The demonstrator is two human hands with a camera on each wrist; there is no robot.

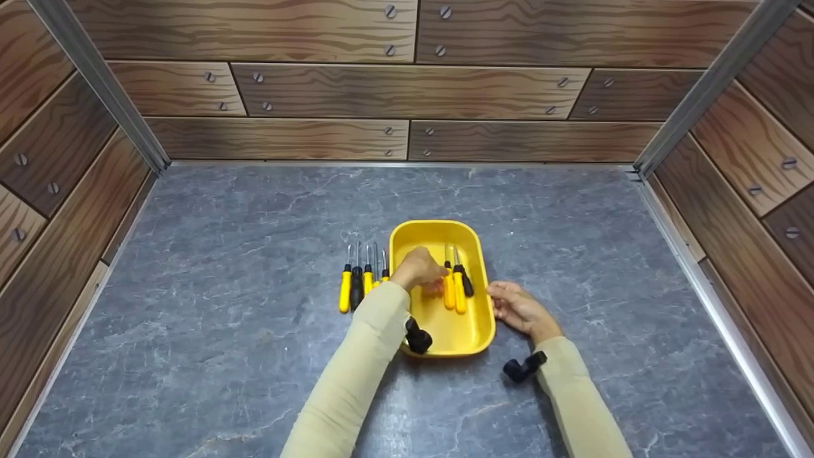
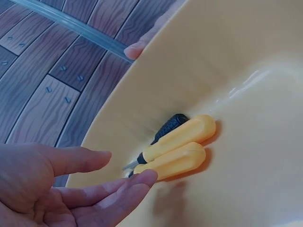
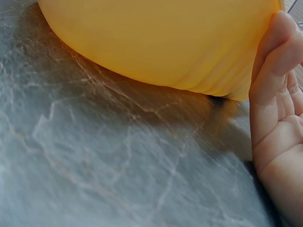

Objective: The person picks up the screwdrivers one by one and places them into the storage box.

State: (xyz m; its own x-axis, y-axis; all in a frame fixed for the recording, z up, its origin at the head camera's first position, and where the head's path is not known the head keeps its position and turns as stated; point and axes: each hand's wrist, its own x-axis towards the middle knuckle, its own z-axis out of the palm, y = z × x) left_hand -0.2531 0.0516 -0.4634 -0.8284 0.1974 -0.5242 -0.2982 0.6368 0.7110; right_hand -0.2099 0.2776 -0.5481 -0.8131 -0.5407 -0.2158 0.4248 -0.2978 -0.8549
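Inside the yellow plastic tray [image 1: 451,340], my left hand [image 1: 418,270] is close to the screwdrivers, holding nothing. The left wrist view shows its thumb apart from the lightly bent fingers, the fingertips overlapping the handle of a yellow screwdriver [image 2: 173,163]. A second yellow screwdriver [image 2: 182,135] lies alongside, with a black-handled screwdriver [image 2: 169,127] against the tray wall. My right hand [image 1: 518,310] touches the outer right side of the tray with its fingertips. In the right wrist view, its fingers [image 3: 272,61] meet the tray's side near the rim.
Left of the tray, several screwdrivers lie in a row, among them a yellow one [image 1: 345,289] and a black one [image 1: 357,289]; my left forearm partly hides the row. Wood-patterned walls [image 1: 407,92] enclose the grey marbled tabletop [image 1: 254,229] at the back and sides.
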